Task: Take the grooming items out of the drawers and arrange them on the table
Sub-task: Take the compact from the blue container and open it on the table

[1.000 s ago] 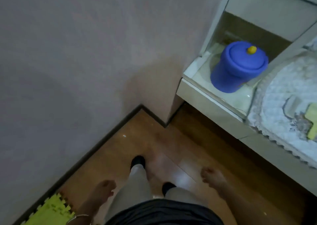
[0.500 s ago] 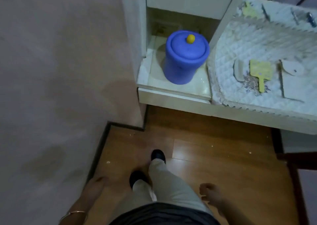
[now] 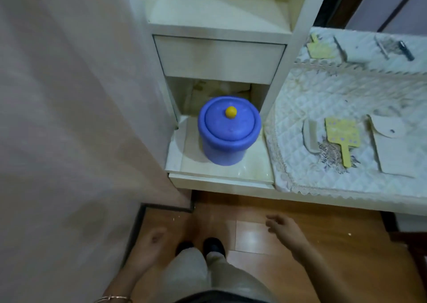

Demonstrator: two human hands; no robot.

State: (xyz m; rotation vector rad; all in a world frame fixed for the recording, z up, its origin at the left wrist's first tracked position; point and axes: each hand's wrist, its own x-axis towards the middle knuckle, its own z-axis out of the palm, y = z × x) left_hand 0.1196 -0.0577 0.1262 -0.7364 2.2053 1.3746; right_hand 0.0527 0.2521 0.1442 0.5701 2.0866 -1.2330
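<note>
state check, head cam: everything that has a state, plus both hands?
drawer: shut.
blue tub: upright on the shelf under the drawer, lid on.
comb: flat on the quilted cloth.
yellow paddle brush: flat on the cloth, beside the comb, not touching it.
left hand: open, empty.
right hand: open, empty.

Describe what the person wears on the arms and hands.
Both forearms are bare, with no sleeves or gloves in view. The left hand has a thin, gold-toned bangle at its wrist. The right hand and its wrist show no band. The blur hides any rings.
</note>
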